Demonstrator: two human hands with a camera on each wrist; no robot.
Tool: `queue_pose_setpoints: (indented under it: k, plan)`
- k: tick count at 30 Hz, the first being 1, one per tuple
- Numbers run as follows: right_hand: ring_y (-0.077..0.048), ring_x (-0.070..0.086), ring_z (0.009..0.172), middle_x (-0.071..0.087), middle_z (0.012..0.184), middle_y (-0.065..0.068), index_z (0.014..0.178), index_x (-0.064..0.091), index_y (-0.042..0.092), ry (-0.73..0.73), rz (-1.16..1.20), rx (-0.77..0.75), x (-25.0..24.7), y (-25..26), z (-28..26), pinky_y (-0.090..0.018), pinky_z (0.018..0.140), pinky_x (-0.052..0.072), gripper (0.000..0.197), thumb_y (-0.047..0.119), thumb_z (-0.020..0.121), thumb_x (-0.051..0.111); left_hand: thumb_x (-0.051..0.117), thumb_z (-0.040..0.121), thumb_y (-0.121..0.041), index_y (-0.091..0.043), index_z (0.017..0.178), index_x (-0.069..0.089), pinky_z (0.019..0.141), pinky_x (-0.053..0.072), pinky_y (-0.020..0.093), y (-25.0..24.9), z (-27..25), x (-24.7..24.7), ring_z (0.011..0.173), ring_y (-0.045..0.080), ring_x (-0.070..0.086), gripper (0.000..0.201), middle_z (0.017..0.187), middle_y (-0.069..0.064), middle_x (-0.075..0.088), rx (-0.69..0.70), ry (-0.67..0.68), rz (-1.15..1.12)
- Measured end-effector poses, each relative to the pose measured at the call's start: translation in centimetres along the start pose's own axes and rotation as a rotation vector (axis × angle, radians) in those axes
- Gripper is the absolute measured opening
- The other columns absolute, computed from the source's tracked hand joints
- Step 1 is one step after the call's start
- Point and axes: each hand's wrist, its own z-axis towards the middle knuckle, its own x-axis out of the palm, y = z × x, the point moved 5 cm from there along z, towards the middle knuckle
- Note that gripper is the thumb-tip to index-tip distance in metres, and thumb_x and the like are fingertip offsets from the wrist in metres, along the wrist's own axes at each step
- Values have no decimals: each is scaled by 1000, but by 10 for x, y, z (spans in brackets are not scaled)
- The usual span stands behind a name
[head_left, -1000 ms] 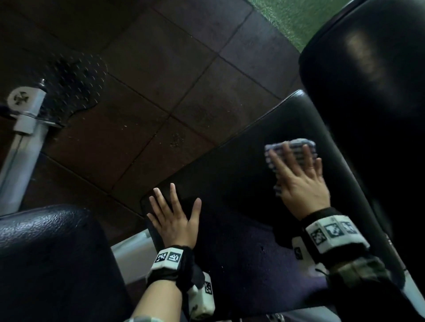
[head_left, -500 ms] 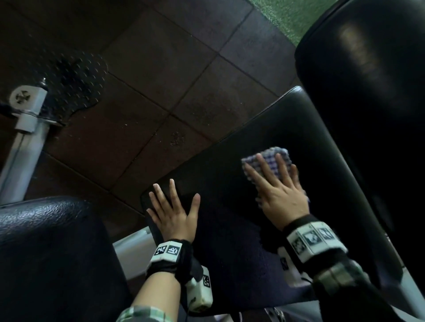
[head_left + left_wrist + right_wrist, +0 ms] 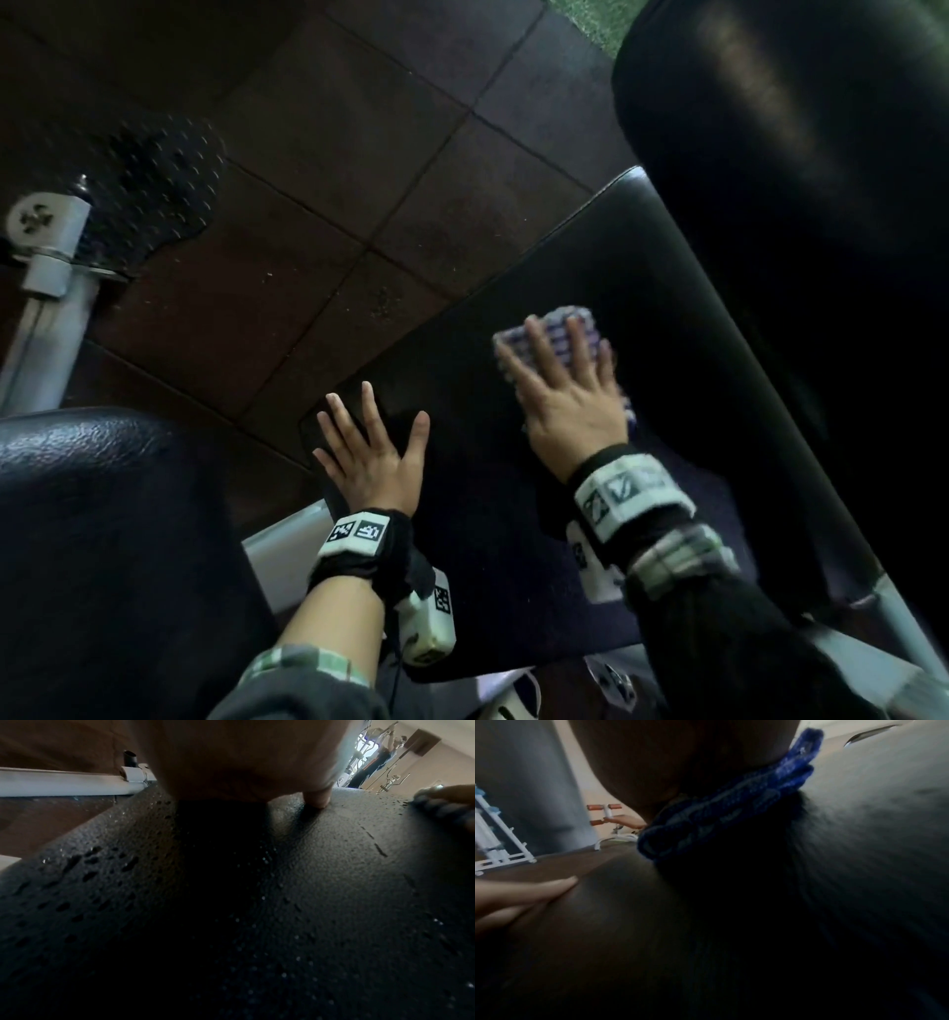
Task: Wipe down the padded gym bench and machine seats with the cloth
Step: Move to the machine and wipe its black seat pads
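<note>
Cloth (image 3: 557,334): a folded blue-and-white checked pad, lying flat on the black seat pad (image 3: 513,514), toward its far half and nearer the tall black backrest (image 3: 796,205) than the floor-side edge.
Right hand (image 3: 570,406): lying palm-down on the cloth with fingers straight and slightly fanned, pressing it into the pad; it is not pinching or curling round the fabric. The right wrist view is showing the folded layers bunching under the palm.
Left hand (image 3: 369,457): resting flat on the near left corner of the same pad, fingers spread and straight, holding nothing; judging by its placement it is bracing the body.
Seat surface: the left wrist view is showing pebbled black vinyl carrying scattered droplets and wet streaks, so the pad is looking damp.
How the cloth will handle: it is looking soft, light and limp, likely to drag and ruck up on the grained vinyl; flat palm pressure over its middle is probably keeping the folds together better than a fingertip pinch at an edge.
How the pad will handle: padded and yielding under the palm, probably slick where it is wet.
Step in hand: wiping the machine seat, with the near part of the pad and the backrest apparently waiting.
Surroundings: dark floor tiles (image 3: 308,180), a pale metal frame tube (image 3: 46,288), another black cushion (image 3: 102,539) at lower left.
</note>
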Motion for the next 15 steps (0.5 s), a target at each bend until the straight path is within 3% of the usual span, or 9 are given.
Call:
queue_pose_setpoints:
  k: [4, 7, 9, 11, 13, 15]
  plan:
    - [-26, 15, 142, 24, 153, 11, 143, 22, 47, 70, -52, -111, 23, -3, -72, -51, 112, 13, 82, 32, 65, 45, 35, 88, -64, -35, 150, -9, 116, -8, 50, 1, 0, 0, 146, 20, -19, 81, 159, 4, -19, -2, -2, -4]
    - [-28, 12, 143, 24, 152, 8, 144, 9, 48, 83, -44, -31, 19, -40, -102, -53, 109, 16, 91, 36, 63, 49, 35, 88, -64, -36, 150, -9, 116, -8, 50, 0, 0, -1, 146, 21, -19, 81, 159, 5, -19, 0, -2, -7]
    - [-23, -2, 145, 23, 153, 6, 144, 8, 48, 53, -24, 74, 10, -61, -96, -51, 110, 11, 85, 37, 67, 42, 34, 88, -65, -36, 150, -9, 116, -8, 50, 0, 0, -1, 146, 21, -19, 81, 159, 4, -19, -4, 2, -8]
    - [-18, -16, 144, 10, 156, 9, 143, 5, 51, 16, 4, 174, 1, -70, -77, -46, 113, 0, 82, 37, 72, 42, 34, 89, -64, -35, 150, -9, 116, -8, 49, -1, -1, -1, 146, 21, -18, 81, 159, 5, -18, -5, -1, -5]
    - [-19, -20, 142, -5, 154, 13, 142, -1, 52, -10, 37, 223, -4, -64, -47, -43, 112, -10, 84, 35, 78, 50, 35, 89, -64, -35, 150, -8, 117, -8, 50, -2, -1, -2, 146, 21, -18, 80, 159, 5, -18, -2, -5, -2]
    - [-24, -14, 143, -3, 156, 10, 143, 4, 49, -18, 55, 219, -3, -47, -24, -44, 111, -12, 87, 31, 78, 59, 35, 89, -63, -34, 151, -8, 116, -8, 49, -2, -1, -3, 146, 21, -18, 80, 159, 5, -18, -4, -1, 4]
